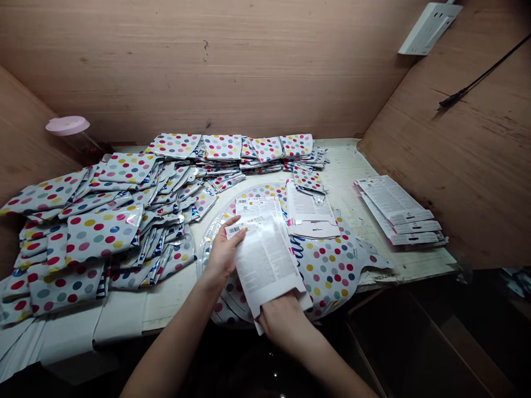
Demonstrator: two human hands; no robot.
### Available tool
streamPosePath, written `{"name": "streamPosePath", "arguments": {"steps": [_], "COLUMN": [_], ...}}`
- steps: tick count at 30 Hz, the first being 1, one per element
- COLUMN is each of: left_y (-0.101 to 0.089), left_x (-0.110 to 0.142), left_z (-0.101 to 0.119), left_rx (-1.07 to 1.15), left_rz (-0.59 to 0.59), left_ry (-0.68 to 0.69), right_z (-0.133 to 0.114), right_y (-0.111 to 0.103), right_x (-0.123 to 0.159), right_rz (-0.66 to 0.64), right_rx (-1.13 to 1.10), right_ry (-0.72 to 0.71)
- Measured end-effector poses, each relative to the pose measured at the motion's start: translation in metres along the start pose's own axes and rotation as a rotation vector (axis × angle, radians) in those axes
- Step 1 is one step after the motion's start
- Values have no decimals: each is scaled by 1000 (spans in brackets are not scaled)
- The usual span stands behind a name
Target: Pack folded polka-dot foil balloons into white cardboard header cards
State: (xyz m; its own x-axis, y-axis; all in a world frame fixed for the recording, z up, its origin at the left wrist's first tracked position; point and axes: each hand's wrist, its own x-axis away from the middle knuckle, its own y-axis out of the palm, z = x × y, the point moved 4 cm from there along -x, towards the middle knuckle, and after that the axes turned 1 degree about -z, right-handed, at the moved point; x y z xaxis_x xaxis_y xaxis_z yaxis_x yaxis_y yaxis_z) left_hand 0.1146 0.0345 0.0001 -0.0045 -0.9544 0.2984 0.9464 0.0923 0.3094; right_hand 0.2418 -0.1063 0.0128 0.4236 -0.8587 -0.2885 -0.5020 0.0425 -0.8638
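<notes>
My left hand [224, 247] grips the upper left edge of a white printed cardboard sleeve [265, 254], thumb on top. My right hand [286, 318] reaches into the sleeve's open lower end. Its fingers are hidden inside, so what they hold cannot be seen. Beneath lies a large flat foil balloon [332, 265] with coloured dots, its tail pointing right. Another sleeve [259, 205] lies partly under the held one. To the right of it, a further sleeve [313, 213] lies on the balloon, with a small folded dotted balloon [307, 179] at its top end.
Folded dotted foil balloons [102, 232] are heaped at the left, and more stacks [222, 148] line the back wall. Several printed sleeves [394, 204] are piled at the right. A pink-lidded container [68, 126] stands in the back left corner. A black cable [485, 77] hangs along the right wall.
</notes>
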Motion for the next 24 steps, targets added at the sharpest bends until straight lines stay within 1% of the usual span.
{"name": "streamPosePath", "arguments": {"steps": [2, 3, 4, 5, 6, 7, 8, 9, 10, 11, 12, 13, 15, 17, 20, 24], "left_y": [-8, -11, -14, -16, -16, -13, -8, -3, 1, 2, 1, -1, -6, -8, -7, -5], "left_x": [-10, -13, -13, -11, -7, -1, 8, 17, 26, 34, 40, 45, 48, 49, 48, 47], "left_z": [6, 8, 10, 13, 15, 15, 12, 4, -6, -17, -27, -35, -44, -48, -47, -45], "left_rx": [-79, -112, -173, -282, -443, -645, -864, -1070, -1230, -1321, -1377, -1416, -1455, -1462, -1457, -1422], "left_rz": [29, 47, 69, 90, 94, 57, -34, -171, -327, -466, -564, -610, -602, -581, -569, -568], "left_ry": [88, 126, 181, 261, 366, 487, 605, 699, 752, 764, 755, 740, 721, 720, 724, 715], "right_z": [-6, -3, 4, 15, 28, 40, 50, 58, 63, 66, 66, 64, 58, 51, 47, 47], "right_y": [-18, -26, -32, -36, -36, -33, -27, -19, -11, -4, 2, 6, 10, 11, 13, 16], "right_x": [14, 19, 23, 24, 24, 23, 20, 18, 15, 13, 12, 11, 10, 11, 11, 9], "right_rz": [-42, -30, 12, 76, 146, 204, 240, 256, 258, 258, 254, 245, 234, 247, 258, 220], "right_rx": [-114, -198, -276, -337, -369, -377, -376, -372, -369, -361, -347, -328, -282, -235, -201, -184], "right_ry": [-33, -16, 29, 92, 164, 216, 237, 246, 253, 258, 261, 258, 241, 236, 246, 256]}}
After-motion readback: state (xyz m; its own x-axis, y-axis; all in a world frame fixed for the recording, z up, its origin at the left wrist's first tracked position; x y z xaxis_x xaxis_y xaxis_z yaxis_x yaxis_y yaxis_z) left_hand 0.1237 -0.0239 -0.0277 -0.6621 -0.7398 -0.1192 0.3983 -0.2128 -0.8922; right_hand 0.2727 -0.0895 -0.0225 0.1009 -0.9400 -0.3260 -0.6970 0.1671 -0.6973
